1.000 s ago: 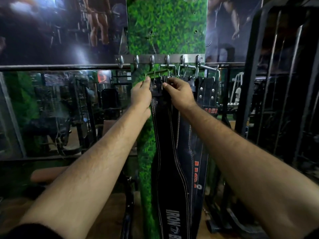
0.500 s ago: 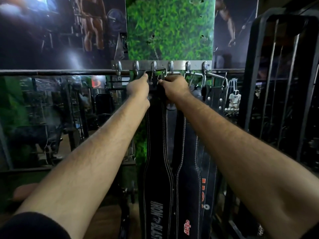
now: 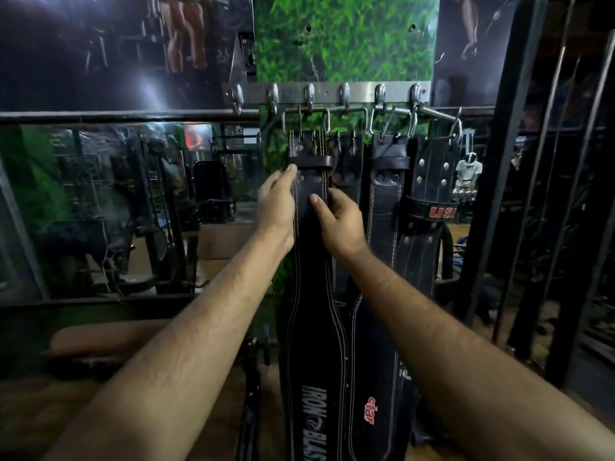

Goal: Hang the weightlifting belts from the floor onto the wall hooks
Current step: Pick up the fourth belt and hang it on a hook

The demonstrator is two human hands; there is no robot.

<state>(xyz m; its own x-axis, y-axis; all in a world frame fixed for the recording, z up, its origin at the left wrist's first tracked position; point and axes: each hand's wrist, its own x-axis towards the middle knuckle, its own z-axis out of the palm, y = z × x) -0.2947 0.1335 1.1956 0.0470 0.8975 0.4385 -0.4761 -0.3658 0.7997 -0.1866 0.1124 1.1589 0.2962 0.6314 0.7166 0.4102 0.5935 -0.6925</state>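
Note:
A black belt with white stitching and "IRON BLAST" lettering point(image 3: 312, 327) hangs by its buckle from the steel hook rail point(image 3: 327, 92) on the green wall panel. My left hand point(image 3: 278, 197) lies along the belt's left edge with fingers nearly straight, fingertips just under the keeper loop. My right hand point(image 3: 339, 216) rests on the belt's right edge, thumb on its face and fingers loosely bent beside it. To the right hang a second black belt with red lettering point(image 3: 382, 224) and a studded "USI" belt point(image 3: 429, 207).
The rail's leftmost hooks point(image 3: 237, 96) are bare. A padded bench point(image 3: 109, 341) stands low on the left before a mirror wall. Dark metal rack bars point(image 3: 519, 161) rise on the right. A wooden floor shows below.
Both hands came down from the buckle at the hooks to the strap below the keeper loop. The belt's buckle now hangs on the hooks by itself.

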